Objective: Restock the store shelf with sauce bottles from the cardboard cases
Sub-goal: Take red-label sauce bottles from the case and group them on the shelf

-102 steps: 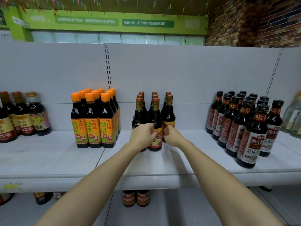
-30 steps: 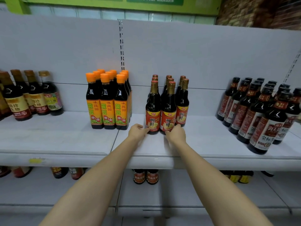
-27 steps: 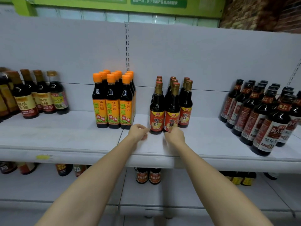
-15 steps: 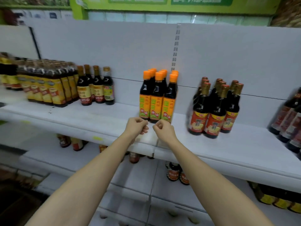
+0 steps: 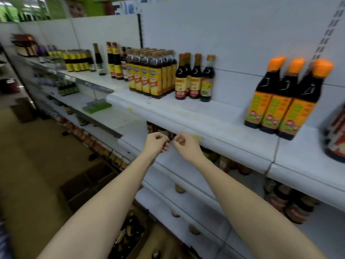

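- Sauce bottles stand in groups along the white shelf (image 5: 214, 126): the orange-capped bottles (image 5: 285, 96) at right, yellow-labelled bottles (image 5: 149, 75) further left.
- A cardboard case (image 5: 128, 238) with bottle tops showing seems to sit on the floor below, blurred.
- Left hand (image 5: 155, 142) and right hand (image 5: 183, 143), fingers loosely curled, hold nothing, in front of the shelf edge.
- Judged step: between placements; next calls for reaching down to the case for more bottles.
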